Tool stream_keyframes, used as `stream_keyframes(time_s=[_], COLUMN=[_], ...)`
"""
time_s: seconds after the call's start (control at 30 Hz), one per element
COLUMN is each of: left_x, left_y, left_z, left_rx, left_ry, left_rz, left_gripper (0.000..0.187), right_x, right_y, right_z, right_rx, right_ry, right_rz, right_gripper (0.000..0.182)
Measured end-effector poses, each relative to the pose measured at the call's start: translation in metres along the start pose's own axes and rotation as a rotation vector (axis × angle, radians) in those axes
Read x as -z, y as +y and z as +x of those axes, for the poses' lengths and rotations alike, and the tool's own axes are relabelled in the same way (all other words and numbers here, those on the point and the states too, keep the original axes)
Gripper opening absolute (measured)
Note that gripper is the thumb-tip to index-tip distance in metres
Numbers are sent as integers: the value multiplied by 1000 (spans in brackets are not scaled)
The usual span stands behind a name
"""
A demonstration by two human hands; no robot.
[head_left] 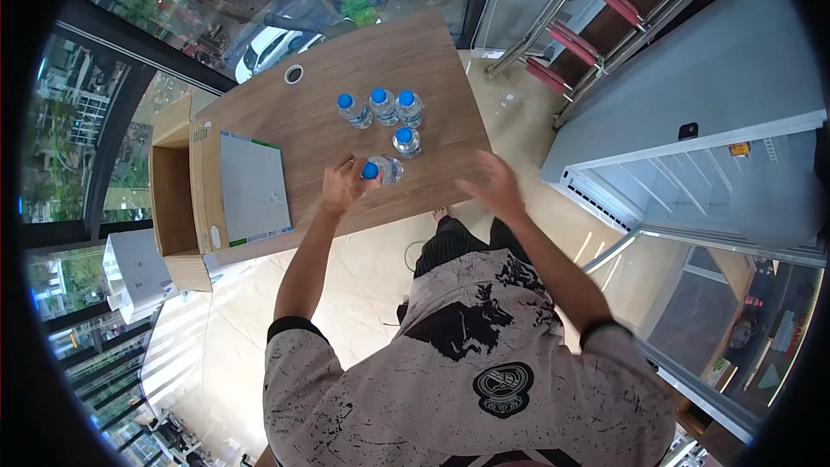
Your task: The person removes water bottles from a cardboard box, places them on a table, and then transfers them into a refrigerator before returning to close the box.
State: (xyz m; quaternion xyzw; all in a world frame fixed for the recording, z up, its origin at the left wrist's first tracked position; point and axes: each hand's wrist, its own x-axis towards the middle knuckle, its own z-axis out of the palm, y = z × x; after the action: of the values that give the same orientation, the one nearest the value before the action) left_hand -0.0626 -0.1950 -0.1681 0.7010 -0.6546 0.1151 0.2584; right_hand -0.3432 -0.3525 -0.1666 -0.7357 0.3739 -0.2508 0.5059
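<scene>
My left hand (345, 183) has its fingers closed around the blue-capped end of a clear water bottle (391, 170) at the near side of the wooden table (337, 143). Just beyond it stands another water bottle (406, 143). A row of similar bottles (383, 110) with blue caps is farther back. Over the table's right front edge, my right hand (496, 188) is held with fingers apart and nothing in it; it is slightly blurred.
An open cardboard box (180, 199) lies at the table's left, beside a flat grey-white panel (252, 188). A round cable hole (294, 74) is at the back. To the right stand an open-doored fridge (657, 151) and a ladder with red steps (596, 47).
</scene>
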Motion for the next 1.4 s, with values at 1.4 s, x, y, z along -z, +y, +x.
stream_keyframes(time_s=[1.4], left_x=[-380], left_y=[605], left_z=[354], left_rx=[-1033], left_ry=[54], left_rz=[-400], left_gripper=[28], right_x=[589], right_y=[247], right_z=[-62], right_rx=[-306], right_ry=[879], right_rz=[-465], right_gripper=[55])
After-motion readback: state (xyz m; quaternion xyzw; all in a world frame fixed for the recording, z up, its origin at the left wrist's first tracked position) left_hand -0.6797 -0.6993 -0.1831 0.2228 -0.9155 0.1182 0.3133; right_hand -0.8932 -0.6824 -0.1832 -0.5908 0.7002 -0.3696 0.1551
